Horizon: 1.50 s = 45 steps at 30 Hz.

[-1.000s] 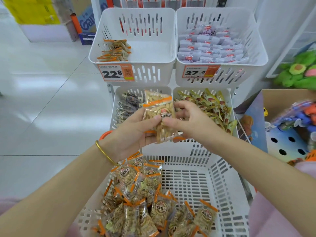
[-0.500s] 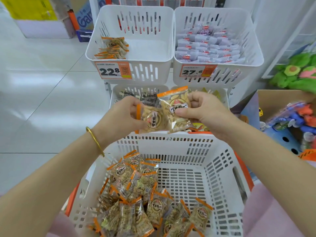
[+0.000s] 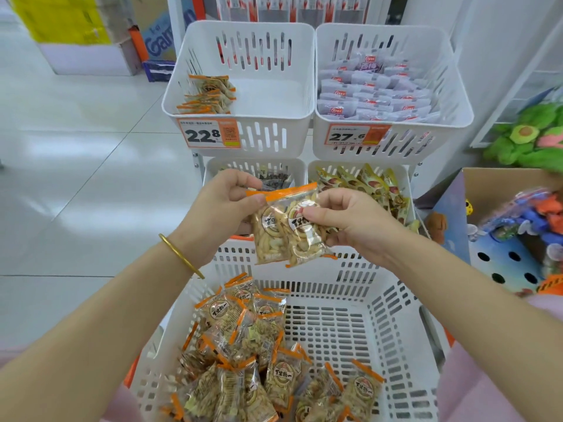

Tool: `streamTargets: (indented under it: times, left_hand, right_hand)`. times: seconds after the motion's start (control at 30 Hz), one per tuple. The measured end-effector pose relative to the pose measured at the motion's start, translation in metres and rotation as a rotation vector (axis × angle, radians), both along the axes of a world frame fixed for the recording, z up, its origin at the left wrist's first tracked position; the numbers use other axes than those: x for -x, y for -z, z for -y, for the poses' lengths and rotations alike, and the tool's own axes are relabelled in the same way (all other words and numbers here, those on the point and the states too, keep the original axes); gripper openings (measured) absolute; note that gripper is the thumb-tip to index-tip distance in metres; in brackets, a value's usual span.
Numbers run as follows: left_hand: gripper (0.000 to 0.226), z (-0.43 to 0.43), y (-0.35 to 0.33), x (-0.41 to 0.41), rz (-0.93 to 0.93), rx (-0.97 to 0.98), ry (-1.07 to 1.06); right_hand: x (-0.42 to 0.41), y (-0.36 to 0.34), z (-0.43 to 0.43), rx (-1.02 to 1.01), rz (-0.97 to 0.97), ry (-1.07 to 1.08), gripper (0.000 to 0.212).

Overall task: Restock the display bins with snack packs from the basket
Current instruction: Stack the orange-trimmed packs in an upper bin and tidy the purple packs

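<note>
Hands meet in the head view above the far wall of the white basket [image 3: 350,269], holding two clear snack packs [image 3: 283,233] with orange edges between them, one overlapping the other. The left hand [image 3: 222,205] grips the orange top strip at the packs' left corner, its fingers [image 3: 257,200] pinching that strip; a gold bangle [image 3: 179,255] circles the wrist. The right hand [image 3: 353,222] takes the front pack near its round label, its fingers [image 3: 310,213] pinching the wrapper. The packs hang upright in front of the two lower bins.

More packs of the same kind lie in a loose heap [image 3: 243,345] along the basket's left side and near edge.

On the rack beyond, the upper left bin [image 3: 274,117] holds a small stack of orange-edged packs [image 3: 208,95] in its front left corner, with a price tag [image 3: 208,134] reading 22.8 on its front wall. The upper right bin [image 3: 393,35] is filled with pale purple packets [image 3: 374,89] and carries a second tag [image 3: 356,136] reading 27.6. Below them, the lower left bin [image 3: 243,166] has dark packets [image 3: 274,177], and the lower right bin [image 3: 335,163] holds yellow-green packets [image 3: 365,184]. A cardboard box [image 3: 502,178] of toys stands to the right of the rack.
</note>
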<state>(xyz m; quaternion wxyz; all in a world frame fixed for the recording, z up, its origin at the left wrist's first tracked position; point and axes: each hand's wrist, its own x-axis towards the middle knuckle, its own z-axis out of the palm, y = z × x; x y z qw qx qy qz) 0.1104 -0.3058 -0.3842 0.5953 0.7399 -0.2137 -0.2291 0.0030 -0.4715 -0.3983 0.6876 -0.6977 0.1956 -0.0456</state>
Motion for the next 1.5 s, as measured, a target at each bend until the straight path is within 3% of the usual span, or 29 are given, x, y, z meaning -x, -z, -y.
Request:
streamTargets:
  times: [0.1,0.2,0.3,0.37,0.43,0.53,0.6,0.7,0.87,1.0,1.17,1.33,1.5]
  left_hand:
    - [0.008,0.003,-0.001,0.005,-0.075,0.037,-0.012]
    - [0.025,0.008,-0.004,0.009,-0.158,0.075,0.001]
    - [0.034,0.009,-0.011,0.001,0.063,-0.068,0.100]
    - [0.036,0.009,-0.022,-0.015,0.139,-0.077,0.120]
    - [0.038,0.011,-0.033,-0.037,0.218,-0.045,0.102]
    - [0.041,0.017,-0.050,-0.077,0.357,-0.004,0.083]
    - [0.049,0.015,-0.050,-0.110,0.550,-0.089,-0.031]
    - [0.055,0.003,-0.035,-0.151,0.911,-0.289,-0.196]
    - [0.061,-0.008,-0.001,-0.174,0.907,-0.535,-0.133]
    - [0.060,-0.007,0.005,-0.173,0.956,-0.529,-0.125]
    - [0.064,-0.004,0.003,-0.169,0.921,-0.555,-0.110]
    - [0.068,-0.002,0.003,-0.164,0.904,-0.568,-0.083]
    - [0.067,-0.005,0.000,-0.162,0.880,-0.564,-0.071]
  right_hand:
    - [-0.003,0.006,-0.003,-0.055,0.000,0.026,0.025]
    - [-0.008,0.003,-0.008,-0.046,0.025,0.063,0.027]
    - [-0.024,-0.013,-0.008,-0.028,0.095,0.116,0.031]
    - [-0.043,-0.030,-0.004,-0.010,0.112,0.040,0.050]
    - [-0.066,-0.051,0.002,0.153,0.067,-0.086,0.051]
    - [-0.111,-0.085,0.009,0.387,0.070,-0.183,0.028]
    - [-0.147,-0.102,0.014,0.419,0.149,-0.120,0.018]
    - [-0.202,-0.110,0.027,0.502,0.258,0.070,0.020]
    - [-0.264,-0.069,0.038,1.061,-0.177,-0.017,0.016]
    - [-0.276,-0.055,0.028,0.960,-0.270,-0.109,0.021]
    - [-0.270,-0.076,0.032,0.764,-0.491,-0.416,0.053]
    - [-0.273,-0.067,0.028,0.905,-0.449,-0.439,0.037]
    - [-0.270,-0.070,0.018,0.810,-0.451,-0.466,0.049]
